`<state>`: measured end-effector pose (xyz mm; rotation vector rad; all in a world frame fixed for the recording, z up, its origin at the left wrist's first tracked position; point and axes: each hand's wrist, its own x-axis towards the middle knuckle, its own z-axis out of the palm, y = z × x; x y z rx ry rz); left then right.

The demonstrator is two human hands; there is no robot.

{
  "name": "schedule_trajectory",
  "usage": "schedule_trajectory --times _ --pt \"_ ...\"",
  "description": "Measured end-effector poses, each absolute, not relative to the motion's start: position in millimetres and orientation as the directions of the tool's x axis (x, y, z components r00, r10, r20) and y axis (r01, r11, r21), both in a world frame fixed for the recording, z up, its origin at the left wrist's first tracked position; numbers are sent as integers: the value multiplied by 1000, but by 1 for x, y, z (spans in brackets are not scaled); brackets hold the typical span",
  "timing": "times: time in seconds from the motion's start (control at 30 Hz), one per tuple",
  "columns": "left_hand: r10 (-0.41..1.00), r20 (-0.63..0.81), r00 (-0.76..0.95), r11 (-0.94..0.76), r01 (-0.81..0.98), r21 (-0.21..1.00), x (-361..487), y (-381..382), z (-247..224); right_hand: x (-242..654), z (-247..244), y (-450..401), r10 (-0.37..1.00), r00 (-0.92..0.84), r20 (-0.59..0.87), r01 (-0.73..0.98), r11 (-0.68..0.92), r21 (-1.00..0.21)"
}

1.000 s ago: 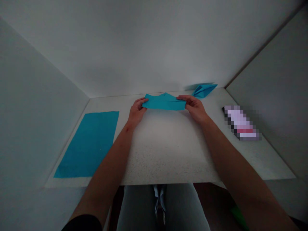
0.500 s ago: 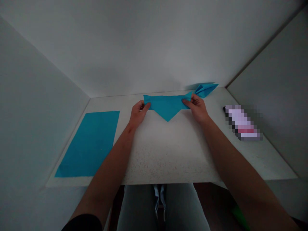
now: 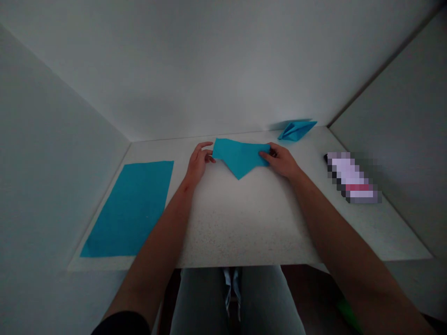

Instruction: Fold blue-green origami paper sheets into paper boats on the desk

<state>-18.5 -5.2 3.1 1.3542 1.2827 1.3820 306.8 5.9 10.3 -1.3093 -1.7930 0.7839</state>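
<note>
A blue sheet of folded paper (image 3: 239, 156) is held just above the table, its broad point directed toward me. My right hand (image 3: 281, 159) pinches its right end, thumb on top and the other fingers behind. At the paper's left end is my left hand (image 3: 200, 160), its fingers apart and curved beside the edge; the fingertips are at or very near the paper without gripping it. Beyond my right hand, a folded blue paper boat (image 3: 296, 131) rests by the back wall.
A flat blue paper sheet (image 3: 131, 209) lies on the left of the white table (image 3: 244, 232). On the right is a phone (image 3: 352, 179) with a blurred screen. Walls stand close at the back and both sides. My legs are below the front edge.
My left hand has let go of the paper's left end and opened its fingers. The right hand has moved slightly left and down with the paper, which is now tilted.
</note>
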Motion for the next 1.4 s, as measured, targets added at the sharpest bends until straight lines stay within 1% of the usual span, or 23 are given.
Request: schedule_trajectory --times 0.1,0.3,0.5,0.67,0.9,1.03,1.13,1.27,1.4 --pt "986 147 -81 -140 82 987 -22 -3 3 308 9 9 957 -155 247 460 291 -839" --pt "987 156 31 -157 46 986 -25 -3 3 308 8 10 961 -129 243 383 274 -882" --pt "977 169 129 -176 47 983 -26 -6 5 308 6 10 960 -120 254 379 281 -882" --pt "979 172 112 -178 51 983 -24 -7 8 308 6 9 960 -132 247 377 279 -883" --pt "986 144 81 -150 61 987 -19 -4 4 303 10 6 955 -148 258 317 293 -902" --pt "986 167 6 -167 64 984 -19 -1 -2 300 14 4 950 -173 260 230 296 -927" --pt "979 190 -69 -184 82 979 -21 1 -4 299 17 2 954 -184 236 205 272 -940" --pt "973 202 -110 -192 91 977 -24 2 -4 297 21 -1 947 -260 190 150 234 -961" --pt "973 189 -134 -185 41 982 -24 3 -6 296 21 -6 907 -356 225 90 273 -958"
